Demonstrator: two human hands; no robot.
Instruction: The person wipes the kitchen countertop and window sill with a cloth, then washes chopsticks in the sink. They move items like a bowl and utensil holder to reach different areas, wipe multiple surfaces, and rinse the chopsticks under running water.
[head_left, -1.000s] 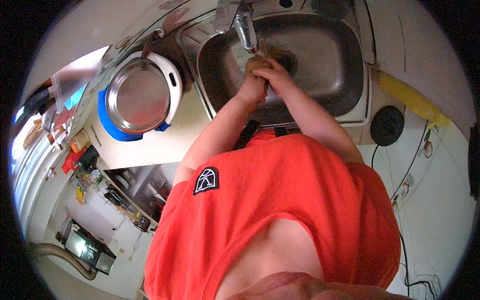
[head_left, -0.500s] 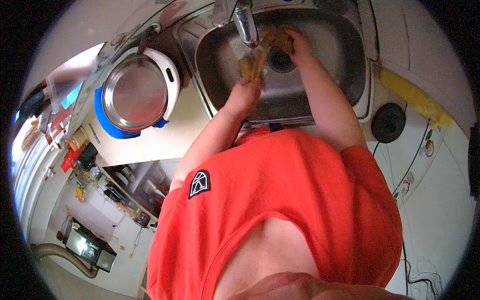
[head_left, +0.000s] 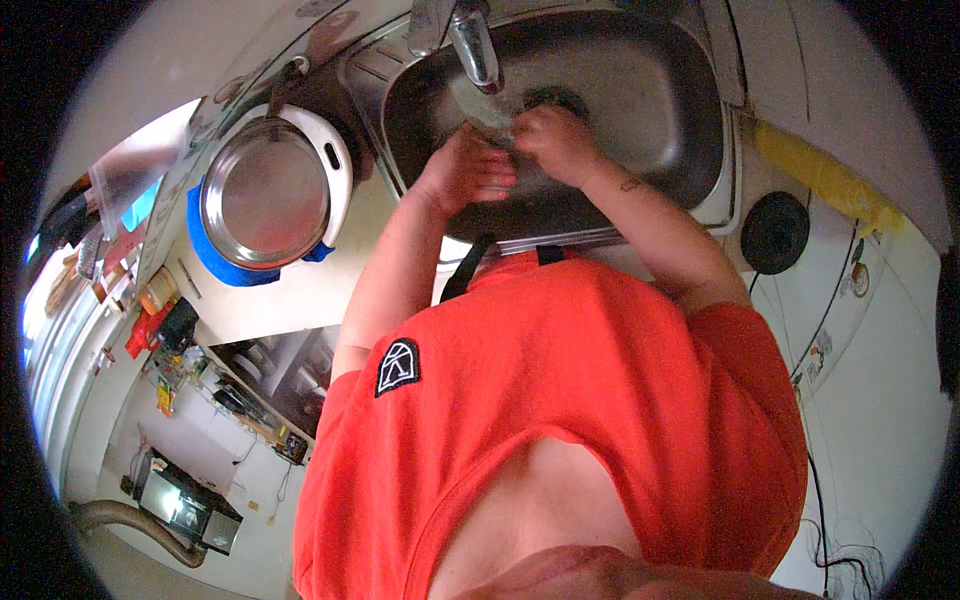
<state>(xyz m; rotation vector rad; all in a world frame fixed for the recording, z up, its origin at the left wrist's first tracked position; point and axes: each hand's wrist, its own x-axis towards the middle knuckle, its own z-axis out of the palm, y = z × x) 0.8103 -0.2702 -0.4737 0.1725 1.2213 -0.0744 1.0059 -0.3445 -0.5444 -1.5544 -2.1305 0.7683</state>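
Observation:
Both my hands are inside a metal sink (head_left: 650, 110), below the chrome faucet (head_left: 475, 55), where a pale stream of water seems to fall. My left hand (head_left: 468, 172) is nearer the sink's left side, its fingers stretched out toward the right and nothing visible in them. My right hand (head_left: 557, 145) is curled, with its fingertips close to the left hand; whatever is in it, if anything, is hidden. Just beyond the right hand shows the dark drain (head_left: 560, 98), partly covered by it.
Left of the sink, a round metal lid or pan (head_left: 265, 195) rests over a white-rimmed item and a blue cloth (head_left: 225, 255) on the pale counter (head_left: 350, 265). To the right are a yellow cloth (head_left: 820, 180) and a black round object (head_left: 775, 232).
Brownish-yellow pieces held in both hands half a second ago no longer show. My right hand has moved left and nearer, close to my left hand, which has shifted slightly left.

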